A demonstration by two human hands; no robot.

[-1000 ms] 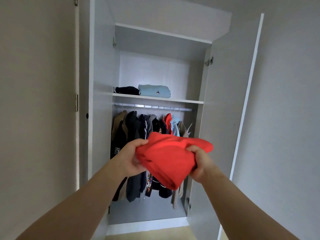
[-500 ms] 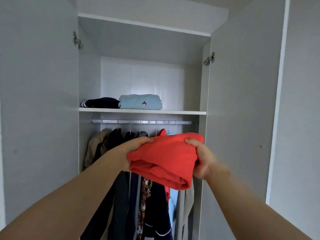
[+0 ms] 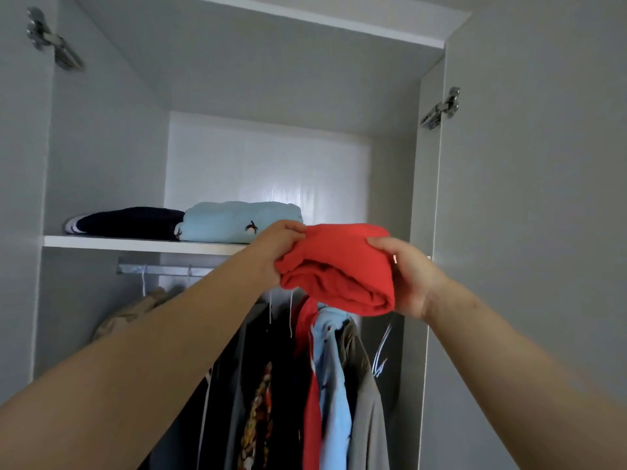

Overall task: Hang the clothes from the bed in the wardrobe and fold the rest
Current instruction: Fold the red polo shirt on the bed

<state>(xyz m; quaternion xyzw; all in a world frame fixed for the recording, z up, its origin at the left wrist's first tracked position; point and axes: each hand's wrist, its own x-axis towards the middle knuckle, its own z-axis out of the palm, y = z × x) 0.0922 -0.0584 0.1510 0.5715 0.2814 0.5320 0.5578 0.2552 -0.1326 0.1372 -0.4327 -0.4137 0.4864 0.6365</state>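
Note:
A folded red garment (image 3: 342, 266) is held up at the height of the wardrobe shelf (image 3: 135, 245), at its right end. My left hand (image 3: 274, 249) grips its left edge and my right hand (image 3: 407, 276) grips its right edge, thumb on top. On the shelf lie a folded light blue garment (image 3: 234, 221) and, left of it, a folded dark navy one (image 3: 132, 222). Below the shelf, several clothes (image 3: 325, 385) hang from the rail (image 3: 159, 269).
The wardrobe stands open, with its right door (image 3: 529, 205) swung out close beside my right arm and the left door (image 3: 20, 198) at the frame's left edge. The shelf space right of the blue garment holds nothing that I can see.
I have stepped closer to the wardrobe, and both hands have lifted the red garment from rail height up to shelf height.

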